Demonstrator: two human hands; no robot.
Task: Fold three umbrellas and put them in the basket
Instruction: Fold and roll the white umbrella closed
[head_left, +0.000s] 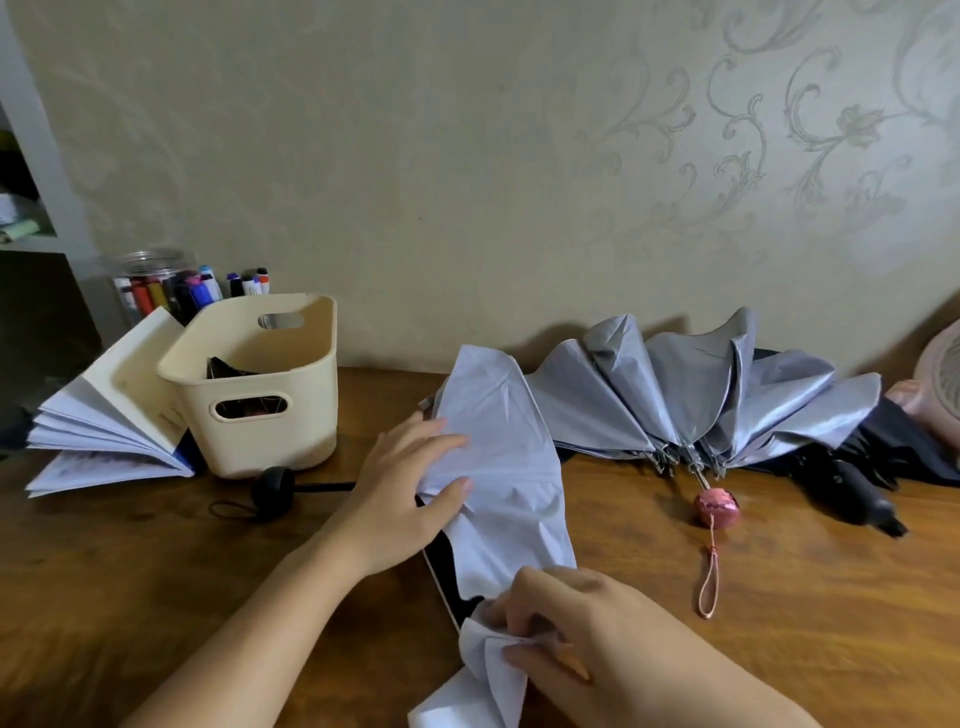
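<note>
Pale umbrella (498, 457) is laid on the bench (779, 597), just right of the basket (260, 436). Its canopy is pressed flat by the straight-fingered left grip (410, 493), and a near pleat is pinched by the right grip (566, 623). If that pinch is loosened, the pleats may be sprung apart and the fold lost.

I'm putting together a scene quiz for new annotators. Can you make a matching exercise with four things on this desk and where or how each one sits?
Things:
1. cream plastic basket
2. open white-paged book
3. pink round umbrella handle
4. clear jar of markers

Places or states:
A. behind the basket
B. just left of the basket, pages fanned
C. on the wooden table, right of the pale lilac umbrella canopy
D. has something dark inside

Pairs: 1-D, 2-B, 3-C, 4-A
</note>
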